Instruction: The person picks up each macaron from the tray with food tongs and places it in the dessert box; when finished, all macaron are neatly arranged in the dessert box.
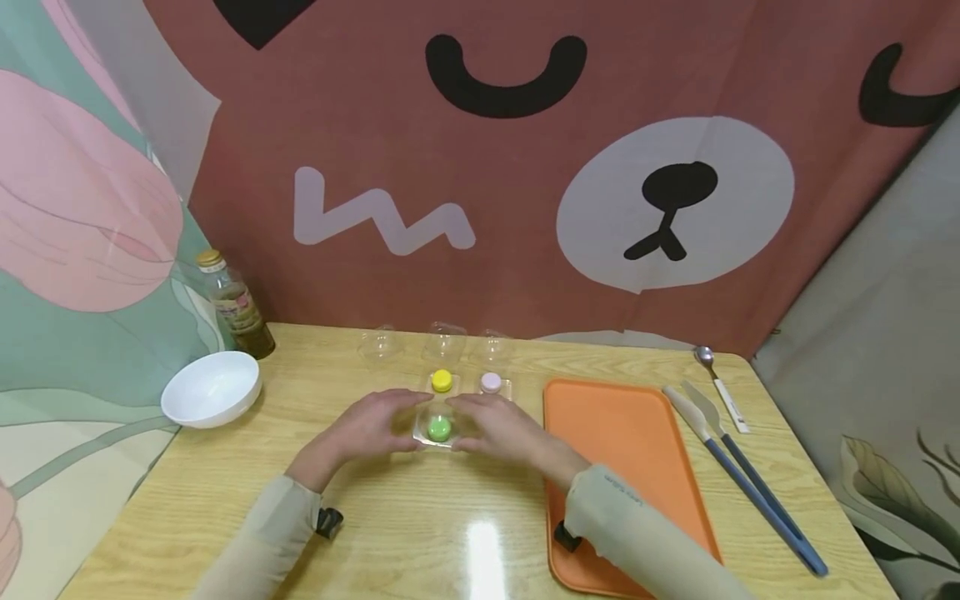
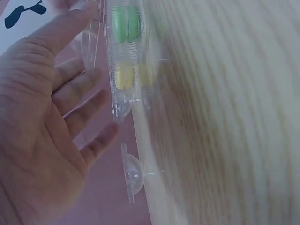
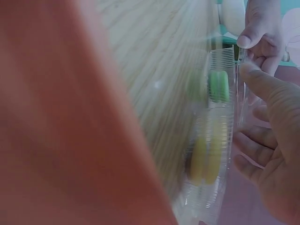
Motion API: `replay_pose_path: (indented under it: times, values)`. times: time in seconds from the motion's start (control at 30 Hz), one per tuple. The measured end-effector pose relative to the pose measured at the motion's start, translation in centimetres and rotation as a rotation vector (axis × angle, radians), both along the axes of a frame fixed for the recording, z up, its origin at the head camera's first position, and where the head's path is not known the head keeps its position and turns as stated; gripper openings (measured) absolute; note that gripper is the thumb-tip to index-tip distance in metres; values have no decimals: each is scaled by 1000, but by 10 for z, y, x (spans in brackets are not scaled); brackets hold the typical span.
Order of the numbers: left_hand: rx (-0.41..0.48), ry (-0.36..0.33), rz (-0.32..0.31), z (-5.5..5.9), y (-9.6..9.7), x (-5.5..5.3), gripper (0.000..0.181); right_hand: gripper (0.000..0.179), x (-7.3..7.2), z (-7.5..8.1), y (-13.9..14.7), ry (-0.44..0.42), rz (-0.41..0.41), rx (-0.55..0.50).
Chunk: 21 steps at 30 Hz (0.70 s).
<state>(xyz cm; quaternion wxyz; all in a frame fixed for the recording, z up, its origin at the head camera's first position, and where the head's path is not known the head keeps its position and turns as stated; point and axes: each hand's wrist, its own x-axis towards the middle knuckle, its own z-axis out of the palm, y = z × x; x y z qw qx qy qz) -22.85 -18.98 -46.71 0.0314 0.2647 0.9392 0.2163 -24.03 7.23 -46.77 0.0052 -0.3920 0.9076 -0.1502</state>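
A green macaron sits in a small clear plastic base on the table, between my two hands. Just over it is a clear plastic lid, which shows a gap to the ribbed base in both wrist views. My left hand holds the lid's left side with thumb and fingers. On the other side my right hand grips it, thumb near and fingertips far. Behind the hands, a yellow macaron and a pale pink macaron sit in clear bases.
Several clear domed plastic pieces stand along the back edge. An orange tray lies under my right forearm, with tongs and a spoon beyond. At left are a white bowl and a bottle.
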Motion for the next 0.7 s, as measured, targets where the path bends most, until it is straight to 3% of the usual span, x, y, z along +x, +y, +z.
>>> replay_pose_path:
  times: [0.33,0.7]
  values:
    - [-86,-5,-4,-1,1,0,74,69,1,-2,-4,40,0,64]
    - [-56,-68,25,-1,2,0,75,69,2,-1,-8,59,-7,70]
